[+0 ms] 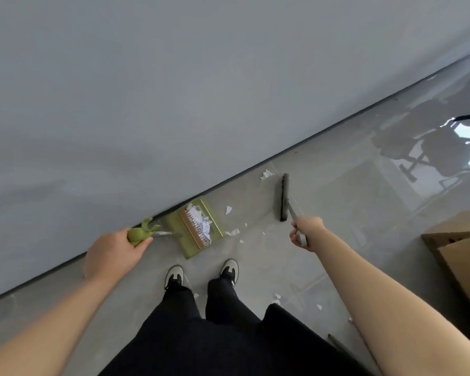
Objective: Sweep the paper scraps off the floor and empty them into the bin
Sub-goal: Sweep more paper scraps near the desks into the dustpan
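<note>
A green dustpan [190, 246] stands on the grey floor against the wall, holding a heap of white paper scraps [200, 222]. My left hand [114, 251] grips the green top of its long handle [140, 234]. My right hand [305, 230] grips the grey broom handle; the dark broom head [284, 196] rests on the floor to the right of the pan. Loose scraps lie between pan and broom [228, 209], by the wall [266, 174], and near my right foot [277, 297].
A grey wall [174, 90] runs diagonally behind the dustpan. A cardboard box [461, 256] stands at the right edge. My two shoes [174, 275] are just in front of the pan. Chair reflections show on the glossy floor at the far right.
</note>
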The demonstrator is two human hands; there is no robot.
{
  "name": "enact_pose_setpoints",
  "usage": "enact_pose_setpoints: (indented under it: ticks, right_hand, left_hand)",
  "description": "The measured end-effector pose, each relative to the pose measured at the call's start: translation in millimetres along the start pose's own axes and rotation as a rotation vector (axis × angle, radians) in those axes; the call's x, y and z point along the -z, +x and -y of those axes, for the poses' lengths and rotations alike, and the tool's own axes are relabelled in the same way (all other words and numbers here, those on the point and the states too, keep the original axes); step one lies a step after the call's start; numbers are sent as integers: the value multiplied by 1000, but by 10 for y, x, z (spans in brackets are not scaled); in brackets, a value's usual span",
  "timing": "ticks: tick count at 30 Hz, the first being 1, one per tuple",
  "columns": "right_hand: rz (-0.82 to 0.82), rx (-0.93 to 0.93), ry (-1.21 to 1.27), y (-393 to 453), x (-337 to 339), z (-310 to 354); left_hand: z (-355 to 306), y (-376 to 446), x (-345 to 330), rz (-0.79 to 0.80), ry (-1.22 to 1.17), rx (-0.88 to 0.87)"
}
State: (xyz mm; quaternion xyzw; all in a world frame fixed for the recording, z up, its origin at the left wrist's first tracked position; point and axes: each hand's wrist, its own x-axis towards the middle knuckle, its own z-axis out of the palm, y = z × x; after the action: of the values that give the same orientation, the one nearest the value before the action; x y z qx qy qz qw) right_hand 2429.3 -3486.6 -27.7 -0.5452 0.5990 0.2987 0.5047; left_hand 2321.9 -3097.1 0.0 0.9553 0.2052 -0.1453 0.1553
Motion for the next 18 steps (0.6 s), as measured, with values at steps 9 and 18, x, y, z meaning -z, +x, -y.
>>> enact_pose_setpoints:
  ticks: [9,18]
  right_hand:
    - [-5,143,-443,304,0,554]
    - [1,337,-933,281,2,337]
  left_hand:
    - [-171,-276,-125,-55,-64,100]
    - [-47,-434,-99,-19,-5,84]
